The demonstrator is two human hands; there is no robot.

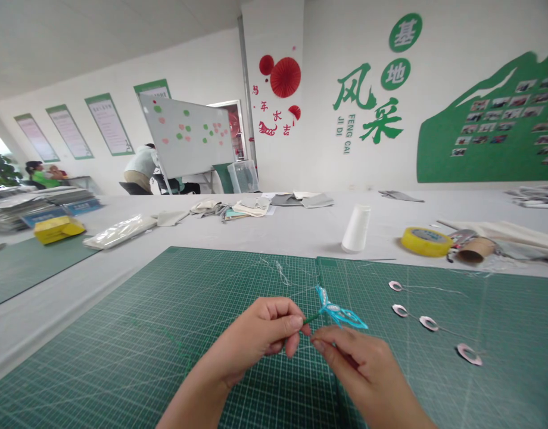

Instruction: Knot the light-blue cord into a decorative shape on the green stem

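Observation:
My left hand [278, 326] is closed, its thumb and forefinger pinching the green stem [312, 317] of a small ornament. At the stem's tip sits a bright blue piece with petal shapes and white inner patches [336, 310], pointing up and to the right. Just below it, my right hand [352, 351] is closed with thumb and forefinger pressed together, close to my left fingertips. Whatever is between the right fingertips is too small to make out. Both hands are above the green cutting mat [202, 298].
On the mat's right lie several small pale ovals with dark centres [429, 323], some with thin wires or threads. Loose white threads [282, 273] lie ahead. Beyond stand a white thread cone [357, 229], yellow tape [426, 241] and fabric pieces [251, 207]. People sit in the background.

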